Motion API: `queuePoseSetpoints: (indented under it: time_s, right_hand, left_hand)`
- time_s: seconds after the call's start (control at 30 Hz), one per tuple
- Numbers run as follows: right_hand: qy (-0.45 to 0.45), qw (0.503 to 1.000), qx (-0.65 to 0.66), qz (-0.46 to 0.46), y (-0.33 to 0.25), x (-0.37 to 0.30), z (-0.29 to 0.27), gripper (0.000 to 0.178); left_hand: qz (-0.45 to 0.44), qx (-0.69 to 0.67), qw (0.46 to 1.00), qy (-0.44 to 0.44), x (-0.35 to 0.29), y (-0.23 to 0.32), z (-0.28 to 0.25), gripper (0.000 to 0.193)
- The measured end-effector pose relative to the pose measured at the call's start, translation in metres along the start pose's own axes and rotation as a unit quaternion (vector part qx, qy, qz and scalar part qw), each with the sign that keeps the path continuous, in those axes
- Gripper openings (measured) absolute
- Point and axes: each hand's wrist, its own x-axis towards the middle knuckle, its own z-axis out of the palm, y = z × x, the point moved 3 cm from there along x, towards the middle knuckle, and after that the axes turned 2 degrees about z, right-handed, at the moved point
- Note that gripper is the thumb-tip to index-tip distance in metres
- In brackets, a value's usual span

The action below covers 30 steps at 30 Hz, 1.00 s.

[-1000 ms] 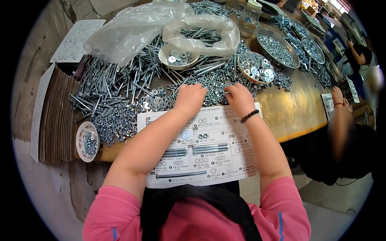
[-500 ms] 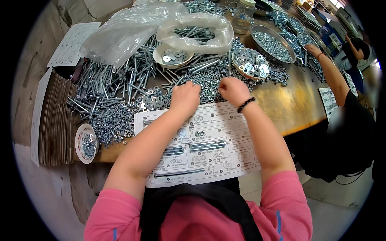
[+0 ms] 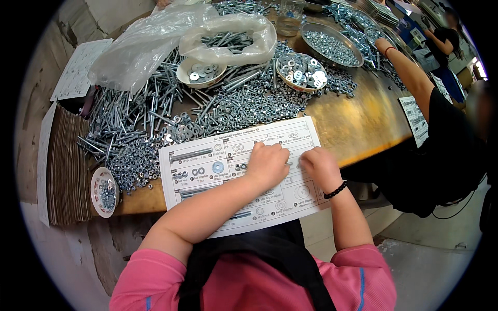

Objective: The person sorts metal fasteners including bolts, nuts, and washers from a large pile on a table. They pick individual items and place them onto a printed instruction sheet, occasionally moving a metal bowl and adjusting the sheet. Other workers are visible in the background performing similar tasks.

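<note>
The printed sheet [image 3: 282,207] is white, ruled into boxes with black outline drawings, and lies a little askew over the table's front edge, its near side against the dark apron [image 3: 249,243]. Loose metal sits on it: a bolt [image 3: 192,154], a big washer [image 3: 218,167] and some nuts [image 3: 240,167]. The left hand [image 3: 268,163] is over the sheet's right half, fingers curled in together; I can't tell whether they pinch anything. The right hand [image 3: 320,168] is at the sheet's right edge, fingers bent – what is between them, if anything, is hidden from me.

Right of the sheet, bare table [image 3: 358,116] gives open room as far as its curving front edge. Beyond the sheet's far edge, heaped nuts and bolts [image 3: 238,111] crowd close.

Past that heap stand a bowl [image 3: 194,84] of big washers, a clear bag [image 3: 228,57] of bolts and, farther right, another bowl [image 3: 296,87] of washers – with a metal tray [image 3: 337,63] of small parts behind it. Left of the sheet, a tilted bowl [image 3: 95,192] holds small metal pieces.
</note>
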Motion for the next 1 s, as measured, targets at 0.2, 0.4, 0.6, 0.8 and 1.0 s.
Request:
queuePoseSetpoints:
  time_s: [0.2,0.4,0.6,0.8,1.0]
  right_hand:
    - [0.020,1.000,0.010,-0.019,0.001,-0.004,0.004,0.014]
    - [0.000,0.995,0.087,0.050,-0.004,-0.006,-0.009,0.019]
    - [0.013,0.990,0.120,0.069,-0.004,-0.010,-0.016,0.020]
    - [0.019,0.994,0.103,0.014,-0.017,-0.003,-0.014,0.018]
    - [-0.003,0.996,0.091,0.014,-0.015,0.003,-0.011,0.019]
  left_hand:
    - [0.001,0.009,1.000,0.029,-0.003,-0.001,0.006,0.010]
    - [-0.039,-0.029,0.996,0.068,-0.008,-0.028,-0.044,0.015]
    - [-0.031,0.058,0.998,-0.025,-0.051,-0.057,-0.072,0.019]
    - [-0.002,0.086,0.996,0.006,-0.069,-0.061,-0.051,0.019]
    - [-0.002,0.082,0.997,-0.005,-0.066,-0.062,-0.048,0.018]
